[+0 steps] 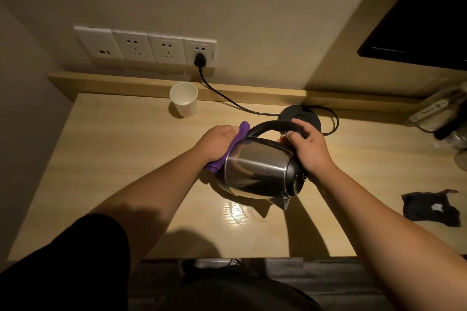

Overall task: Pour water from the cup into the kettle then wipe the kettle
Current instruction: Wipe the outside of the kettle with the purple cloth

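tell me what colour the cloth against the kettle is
Purple cloth, seen in the head view.

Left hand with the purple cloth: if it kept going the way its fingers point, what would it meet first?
Probably the kettle's black handle, just beyond the left hand and purple cloth. Past that lies the black base, though depth is unclear.

Both bare arms reach forward, elbows a little bent. The left hand [218,142] lies flat, palm down, fingers pressing sideways. The right hand [307,145] is curled closed in a grip, knuckles up.
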The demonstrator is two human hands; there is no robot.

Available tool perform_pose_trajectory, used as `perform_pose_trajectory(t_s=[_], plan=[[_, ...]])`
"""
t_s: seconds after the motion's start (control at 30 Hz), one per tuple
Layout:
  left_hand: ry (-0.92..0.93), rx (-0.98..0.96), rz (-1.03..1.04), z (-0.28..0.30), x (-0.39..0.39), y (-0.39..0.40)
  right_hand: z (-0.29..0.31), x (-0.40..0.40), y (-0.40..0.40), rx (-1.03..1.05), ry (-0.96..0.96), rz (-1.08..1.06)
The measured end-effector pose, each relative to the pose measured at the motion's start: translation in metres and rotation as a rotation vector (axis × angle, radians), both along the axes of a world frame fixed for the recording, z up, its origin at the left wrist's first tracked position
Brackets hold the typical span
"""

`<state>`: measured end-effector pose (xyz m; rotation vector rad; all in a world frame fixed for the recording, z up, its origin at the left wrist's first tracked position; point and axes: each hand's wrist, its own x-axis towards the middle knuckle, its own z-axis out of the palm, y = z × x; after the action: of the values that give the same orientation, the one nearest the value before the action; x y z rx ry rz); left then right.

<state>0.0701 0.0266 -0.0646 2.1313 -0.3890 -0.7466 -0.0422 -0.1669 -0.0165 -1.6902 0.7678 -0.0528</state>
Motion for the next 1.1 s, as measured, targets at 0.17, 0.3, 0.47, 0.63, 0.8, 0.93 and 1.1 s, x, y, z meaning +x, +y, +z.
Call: perform_pose_trajectory(t_s=[0.17,0.3,0.47,0.63,0.8,0.93,1.1], plan=[[-0.154,-0.138,0.166,-0.018,-0.034,0.013,-0.002,0.001,-0.003,0.061,0.022,-0.076],[-0.171,-0.189,0.3,-0.039,-0.064,0.022,-0.001,0.005,-0.003,0.049,0.047,-0.079],[-0.232,-0.196,0.34,-0.048,-0.098,0.025,0.004,0.004,-0.003,0.031,0.059,-0.065],[-0.258,-0.213,0.371,-0.057,-0.132,0.028,0.001,0.004,-0.004,0.014,0.08,-0.096],[-0.274,-0.106,0.422,-0.061,-0.148,0.023,-0.005,0.003,-0.005,0.089,0.127,-0.219],[-0.182,-0.01,0.375,-0.062,-0.158,0.024,0.0,0.012,0.002,0.132,0.151,-0.311],[-0.126,0.065,0.166,-0.064,-0.163,0.033,0.008,0.026,0.012,0.144,0.174,-0.382]])
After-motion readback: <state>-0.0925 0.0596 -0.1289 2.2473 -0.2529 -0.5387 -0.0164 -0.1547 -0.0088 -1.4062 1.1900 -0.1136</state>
